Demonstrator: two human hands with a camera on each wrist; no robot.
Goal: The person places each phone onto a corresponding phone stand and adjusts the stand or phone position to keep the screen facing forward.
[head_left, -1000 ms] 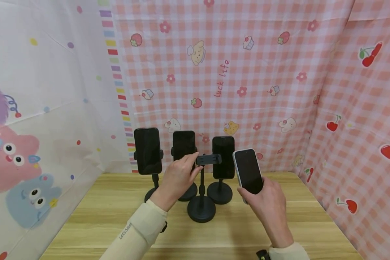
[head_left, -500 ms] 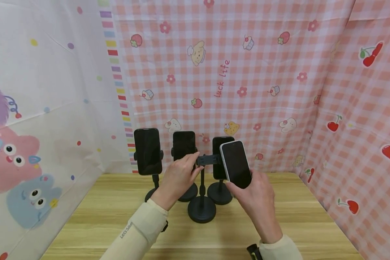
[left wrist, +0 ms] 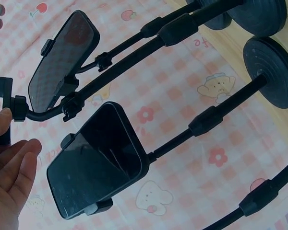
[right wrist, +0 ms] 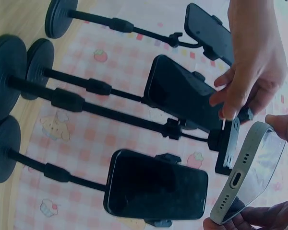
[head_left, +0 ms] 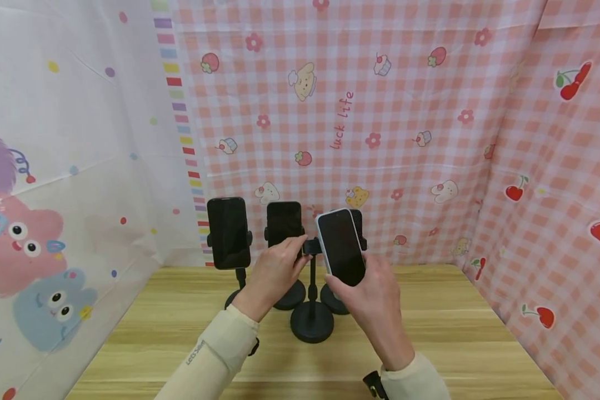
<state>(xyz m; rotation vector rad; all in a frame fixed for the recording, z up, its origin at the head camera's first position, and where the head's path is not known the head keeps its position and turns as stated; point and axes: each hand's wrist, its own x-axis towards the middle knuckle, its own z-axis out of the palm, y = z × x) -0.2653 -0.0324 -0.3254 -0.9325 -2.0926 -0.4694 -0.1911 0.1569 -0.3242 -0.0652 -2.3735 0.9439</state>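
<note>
In the head view my left hand [head_left: 275, 265] pinches the left end of the clamp [head_left: 312, 246] on the front black phone stand [head_left: 312, 321]. My right hand [head_left: 375, 291] grips a smartphone [head_left: 343, 244] in a pale case by its lower sides, screen towards me and tilted. This phone is just in front of the clamp's right part and covers it from the head. From the right wrist, a narrow gap shows between the phone's lower end [right wrist: 236, 179] and the clamp [right wrist: 226, 148]. The left wrist view has thumb and fingers at the clamp [left wrist: 7, 103].
Behind stand more phone stands, each bearing a dark phone: the left phone [head_left: 228, 233], the middle phone [head_left: 284, 222] and the right phone [head_left: 358, 225], mostly hidden by the held one. All stand on a wooden table [head_left: 180, 333] before a pink checked cloth [head_left: 380, 166].
My right hand has carried the pale-cased phone leftward and slightly up, from beside the stands to in front of the clamp. The left hand stays at the clamp.
</note>
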